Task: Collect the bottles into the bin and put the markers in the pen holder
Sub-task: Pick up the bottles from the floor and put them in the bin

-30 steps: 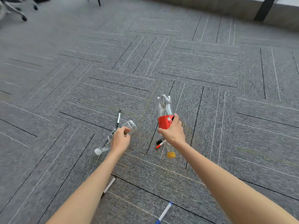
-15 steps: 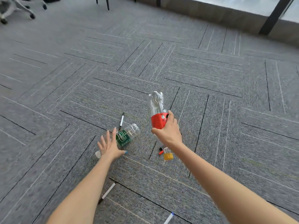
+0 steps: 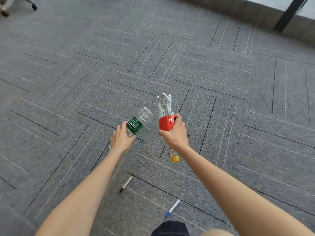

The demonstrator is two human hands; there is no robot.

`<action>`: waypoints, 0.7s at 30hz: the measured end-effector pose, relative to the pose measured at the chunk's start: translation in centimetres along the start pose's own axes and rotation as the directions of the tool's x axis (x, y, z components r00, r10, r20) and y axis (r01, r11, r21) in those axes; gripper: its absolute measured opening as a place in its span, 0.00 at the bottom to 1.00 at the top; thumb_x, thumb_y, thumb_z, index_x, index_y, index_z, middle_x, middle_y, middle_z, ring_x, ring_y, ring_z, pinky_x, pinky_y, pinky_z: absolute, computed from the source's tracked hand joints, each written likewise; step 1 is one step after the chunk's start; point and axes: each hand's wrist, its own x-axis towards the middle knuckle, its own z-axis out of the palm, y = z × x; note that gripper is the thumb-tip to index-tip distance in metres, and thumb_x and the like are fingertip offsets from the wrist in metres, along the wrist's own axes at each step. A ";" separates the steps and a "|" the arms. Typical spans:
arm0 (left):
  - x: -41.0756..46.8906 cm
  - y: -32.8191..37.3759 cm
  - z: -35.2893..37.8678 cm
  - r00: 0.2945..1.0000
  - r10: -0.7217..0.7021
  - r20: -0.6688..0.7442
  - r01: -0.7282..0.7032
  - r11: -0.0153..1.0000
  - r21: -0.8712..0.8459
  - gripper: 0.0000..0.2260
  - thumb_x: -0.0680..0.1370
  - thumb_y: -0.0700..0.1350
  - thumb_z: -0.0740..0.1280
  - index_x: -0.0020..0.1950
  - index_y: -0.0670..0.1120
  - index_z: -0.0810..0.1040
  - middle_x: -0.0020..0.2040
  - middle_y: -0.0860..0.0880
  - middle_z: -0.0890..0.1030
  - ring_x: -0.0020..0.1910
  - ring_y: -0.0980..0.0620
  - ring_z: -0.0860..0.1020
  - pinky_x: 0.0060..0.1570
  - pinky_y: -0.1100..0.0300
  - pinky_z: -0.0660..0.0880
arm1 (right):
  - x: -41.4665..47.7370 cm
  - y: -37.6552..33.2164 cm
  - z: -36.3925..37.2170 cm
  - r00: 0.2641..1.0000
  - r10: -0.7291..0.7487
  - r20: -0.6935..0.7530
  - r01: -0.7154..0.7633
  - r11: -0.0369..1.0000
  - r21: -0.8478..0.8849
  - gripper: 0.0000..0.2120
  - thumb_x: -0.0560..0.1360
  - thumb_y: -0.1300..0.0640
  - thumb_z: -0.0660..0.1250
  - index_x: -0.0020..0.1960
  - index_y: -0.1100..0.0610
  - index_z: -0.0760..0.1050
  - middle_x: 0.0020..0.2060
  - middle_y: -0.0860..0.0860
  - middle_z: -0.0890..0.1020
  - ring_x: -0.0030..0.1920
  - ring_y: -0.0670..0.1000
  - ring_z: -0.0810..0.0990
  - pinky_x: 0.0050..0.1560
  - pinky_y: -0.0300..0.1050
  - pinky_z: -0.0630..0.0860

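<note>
your right hand (image 3: 173,133) is closed firmly round the red-label bottle (image 3: 165,106), fingers wrapped over the red band and thumb on its near side. you hold that bottle nearly upright but upside down, with the clear base at the top and the orange cap (image 3: 174,158) hanging below your wrist, above the carpet (image 3: 221,99). your left hand (image 3: 121,137) has the green-label bottle (image 3: 140,121) by its lower end. the thumb lies along the left edge of the green band and the fingers curl under the clear body, though blur softens that hand and you cannot see each finger. this bottle tilts up and away to the right, its ribbed base pointing toward the other bottle; the two are near each other but apart. two markers lie on the carpet closer to you, between your forearms: a black-tipped marker (image 3: 126,183) just beside your left forearm, and a blue-capped marker (image 3: 173,208) nearer your body, both slanted the same way and well apart from each other. a chair caster (image 3: 34,6) shows at the far left corner.
</note>
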 end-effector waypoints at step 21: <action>-24.6 37.8 -36.9 0.922 0.227 0.314 -0.092 0.915 -0.392 0.33 0.71 0.53 0.74 0.72 0.50 0.62 0.59 0.50 0.72 0.59 0.49 0.73 0.59 0.51 0.71 | -23.6 -21.9 -43.3 0.915 0.346 -0.205 -0.305 0.929 0.208 0.48 0.68 0.49 0.73 0.78 0.49 0.47 0.72 0.54 0.64 0.68 0.59 0.66 0.66 0.57 0.66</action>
